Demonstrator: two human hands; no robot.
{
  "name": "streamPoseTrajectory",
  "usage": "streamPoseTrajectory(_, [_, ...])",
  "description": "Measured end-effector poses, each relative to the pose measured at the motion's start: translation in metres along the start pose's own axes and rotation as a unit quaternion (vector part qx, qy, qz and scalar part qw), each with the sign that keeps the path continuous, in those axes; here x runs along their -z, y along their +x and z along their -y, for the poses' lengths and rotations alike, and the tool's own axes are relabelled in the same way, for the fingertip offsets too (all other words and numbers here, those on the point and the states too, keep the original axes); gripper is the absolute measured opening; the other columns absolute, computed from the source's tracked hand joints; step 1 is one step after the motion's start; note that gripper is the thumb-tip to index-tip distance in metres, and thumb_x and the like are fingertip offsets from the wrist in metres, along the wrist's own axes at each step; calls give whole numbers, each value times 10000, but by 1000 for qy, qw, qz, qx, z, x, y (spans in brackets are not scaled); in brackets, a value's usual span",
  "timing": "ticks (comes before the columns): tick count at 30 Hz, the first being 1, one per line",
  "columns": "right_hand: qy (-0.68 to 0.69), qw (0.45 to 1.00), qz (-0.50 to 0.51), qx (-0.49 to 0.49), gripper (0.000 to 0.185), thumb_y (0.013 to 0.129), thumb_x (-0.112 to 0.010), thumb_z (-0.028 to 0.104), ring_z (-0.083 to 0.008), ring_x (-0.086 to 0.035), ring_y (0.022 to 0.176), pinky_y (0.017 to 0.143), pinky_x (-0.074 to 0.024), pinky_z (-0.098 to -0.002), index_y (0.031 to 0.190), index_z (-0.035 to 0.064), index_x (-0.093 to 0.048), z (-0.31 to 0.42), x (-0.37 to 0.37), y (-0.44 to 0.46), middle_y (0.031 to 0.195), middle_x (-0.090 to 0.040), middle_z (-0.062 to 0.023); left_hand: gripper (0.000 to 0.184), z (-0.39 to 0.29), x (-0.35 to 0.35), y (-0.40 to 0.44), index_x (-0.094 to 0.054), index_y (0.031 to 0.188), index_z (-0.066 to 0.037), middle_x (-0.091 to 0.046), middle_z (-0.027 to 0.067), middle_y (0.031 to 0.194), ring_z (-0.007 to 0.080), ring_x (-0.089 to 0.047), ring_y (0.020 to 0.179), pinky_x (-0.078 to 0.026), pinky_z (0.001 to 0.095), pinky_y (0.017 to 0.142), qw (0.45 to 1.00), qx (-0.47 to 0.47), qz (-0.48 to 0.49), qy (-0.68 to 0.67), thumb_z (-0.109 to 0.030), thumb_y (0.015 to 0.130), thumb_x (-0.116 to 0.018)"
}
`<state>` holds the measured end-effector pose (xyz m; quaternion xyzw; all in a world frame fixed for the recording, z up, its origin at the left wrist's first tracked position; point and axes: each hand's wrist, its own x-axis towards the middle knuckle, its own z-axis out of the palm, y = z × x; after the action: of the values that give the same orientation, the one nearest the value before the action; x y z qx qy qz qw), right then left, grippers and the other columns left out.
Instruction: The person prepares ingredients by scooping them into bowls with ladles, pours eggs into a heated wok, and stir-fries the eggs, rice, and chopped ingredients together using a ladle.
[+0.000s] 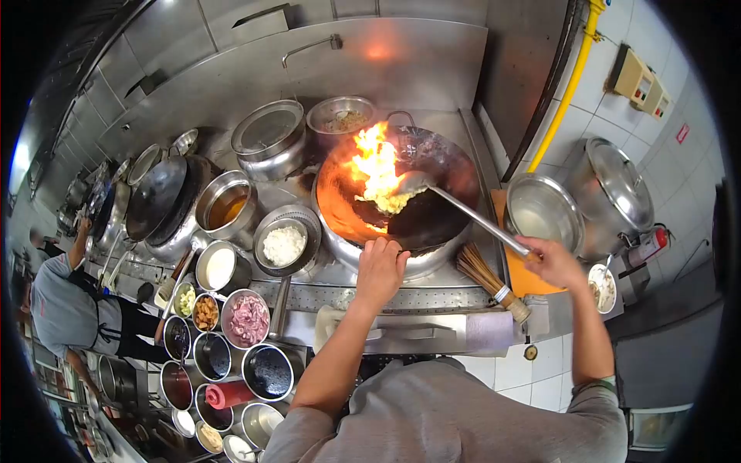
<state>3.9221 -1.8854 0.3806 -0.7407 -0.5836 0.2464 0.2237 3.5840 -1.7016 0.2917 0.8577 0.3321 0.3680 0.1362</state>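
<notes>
A large wok (436, 224) sits on the range, and tall orange flames (374, 166) rise over its left half. Yellow, egg-like food (394, 202) lies in the wok by the fire. My right hand (552, 262) is closed round the end of a long-handled ladle (482, 220), whose bowl is in the wok against the food. At the wok's near rim, my left hand (380, 270) grips the edge with bent fingers; the exact hold is partly hidden.
White rice (285, 246) fills a strainer left of the wok. Several seasoning pots, one with sliced pink meat (245, 318), stand farther left. A bamboo brush (494, 282) leans near my right arm beside a metal bowl (544, 214). Another person (73, 305) works at far left.
</notes>
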Motion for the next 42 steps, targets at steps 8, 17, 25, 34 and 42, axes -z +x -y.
streamPoseTrajectory(8, [312, 941, -34, -129, 513, 904, -663, 50, -115, -529, 541, 489, -437, -293, 1362, 30, -432, 65, -103, 42, 774, -561, -47, 294, 25, 36, -14, -655, 1082, -12, -618, 183, 1076, 360, -597, 1015, -480, 430, 890, 992, 91, -81, -31, -204, 873, -735])
streamPoseTrajectory(17, [290, 940, 120, -134, 561, 912, -631, 9, -88, -491, 524, 466, -424, -258, 1430, 117, -446, 64, -65, 19, 776, -555, -19, 223, 91, 102, -64, -679, 1059, -14, -644, 167, 993, 317, -639, 941, -510, 412, 840, 967, 247, -59, -8, -167, 898, -704])
streamPoseTrajectory(25, [-65, 992, 13, 111, 644, 826, -697, 45, -140, -612, 658, 598, -489, -334, 1437, 165, -529, 40, -2, 20, 783, -654, -103, 228, 18, 3, -6, -600, 1024, -19, -562, 181, 1023, 397, -528, 975, -440, 486, 862, 996, 25, 27, -80, -174, 892, -703])
streamPoseTrajectory(34, [-98, 992, 79, 22, 627, 823, -642, -1, -206, -642, 693, 646, -500, -338, 1414, 193, -556, 41, 34, 13, 812, -650, -119, 175, -24, 1, -10, -560, 923, -27, -513, 183, 930, 391, -498, 895, -411, 501, 789, 996, 48, 4, -79, -152, 903, -681])
streamPoseTrajectory(42, [-91, 994, -25, 47, 656, 829, -601, -72, -173, -536, 671, 651, -463, -303, 1431, 184, -538, -3, 22, -10, 788, -599, -102, 213, -32, 31, -31, -549, 916, -23, -512, 187, 917, 393, -502, 893, -417, 504, 781, 998, 6, 13, -66, -188, 907, -682])
